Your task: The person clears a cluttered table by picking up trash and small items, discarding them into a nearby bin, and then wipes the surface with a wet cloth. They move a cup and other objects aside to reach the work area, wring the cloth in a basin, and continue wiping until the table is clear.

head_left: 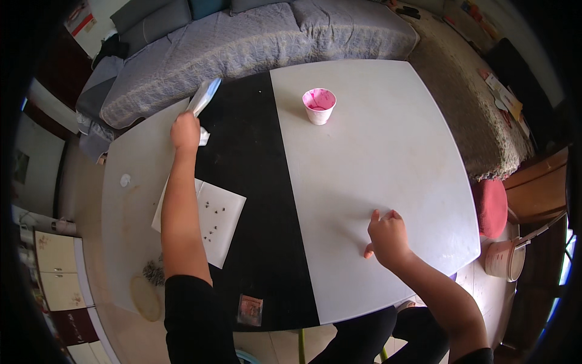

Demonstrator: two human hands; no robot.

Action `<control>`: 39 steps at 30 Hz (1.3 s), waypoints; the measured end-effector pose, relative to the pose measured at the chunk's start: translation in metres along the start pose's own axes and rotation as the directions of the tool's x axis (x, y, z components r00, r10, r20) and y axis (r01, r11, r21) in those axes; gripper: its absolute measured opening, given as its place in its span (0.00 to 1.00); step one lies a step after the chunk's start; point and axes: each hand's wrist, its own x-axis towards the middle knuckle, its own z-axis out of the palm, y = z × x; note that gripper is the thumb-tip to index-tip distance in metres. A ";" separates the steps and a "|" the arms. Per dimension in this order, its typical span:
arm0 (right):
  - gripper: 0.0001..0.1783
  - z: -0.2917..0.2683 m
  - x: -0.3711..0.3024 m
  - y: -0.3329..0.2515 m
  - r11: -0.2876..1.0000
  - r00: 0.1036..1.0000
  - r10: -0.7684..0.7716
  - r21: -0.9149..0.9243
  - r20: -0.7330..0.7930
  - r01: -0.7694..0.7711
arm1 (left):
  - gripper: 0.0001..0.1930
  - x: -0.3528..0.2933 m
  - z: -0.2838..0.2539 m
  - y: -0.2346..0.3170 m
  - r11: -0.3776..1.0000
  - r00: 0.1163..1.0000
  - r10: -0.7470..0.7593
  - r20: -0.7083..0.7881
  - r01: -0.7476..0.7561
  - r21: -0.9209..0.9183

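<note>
Clamps the left hand (185,130) around the near end of a flat thing (207,96), by the far edge of the table (376,151), toward its left side. Looks slim, whitish-grey along its length, with blue at the tip; too blurred to tell whether packet or booklet. Slants up and away from the fist, crossing in view the table's far edge and the grey sofa (242,42) behind. Shows a white scrap (204,138) just beside the fist as well; cannot tell whether part of the same piece.

Stretches the left arm nearly straight from the near edge, passing in view over a folded white sheet (227,230) dotted with small dark bits (216,212), partly on the table's black band (242,121). Bends the right arm inward from the near right corner, with the right hand (388,235) over the white part, closer to the near edge than the far. Leaves thumb and fingers apart, loosely curled, nothing visible in the grasp; cannot tell whether touching the surface or just above.

Shows toward the far edge, right of the band, a white cup (319,115) with pink inside; at the near edge, on the band, a small clear packet (250,310) with reddish contents.
</note>
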 end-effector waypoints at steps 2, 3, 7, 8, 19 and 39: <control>0.32 -0.001 0.001 -0.003 1.000 0.999 -0.004 -0.017 -0.034 0.004 | 0.09 0.000 -0.039 0.018 0.981 0.999 -0.022 -0.039 0.013 -0.195; 0.28 0.000 0.001 -0.004 1.000 0.999 -0.003 -0.026 -0.046 0.002 | 0.10 -0.003 -0.055 0.028 0.955 0.998 -0.033 -0.053 0.015 -0.295; 0.23 0.006 0.003 -0.005 0.999 0.999 0.053 0.013 -0.011 -0.052 | 0.12 -0.059 -0.130 0.063 0.715 0.990 0.017 0.137 0.083 -0.694; 0.23 0.007 0.003 -0.003 0.997 0.998 0.067 0.028 0.002 -0.067 | 0.11 -0.083 -0.151 0.073 0.638 0.985 0.083 0.152 0.064 -0.767; 0.35 0.013 -0.003 -0.001 0.944 0.981 0.160 0.309 -0.108 -0.120 | 0.07 -0.327 -0.226 0.158 0.917 0.885 0.275 0.375 -0.125 -0.379; 0.26 0.033 -0.084 -0.064 0.296 0.951 0.310 0.951 -0.008 -0.089 | 0.29 -0.353 -0.188 -0.046 0.848 0.921 0.114 0.372 0.105 -0.520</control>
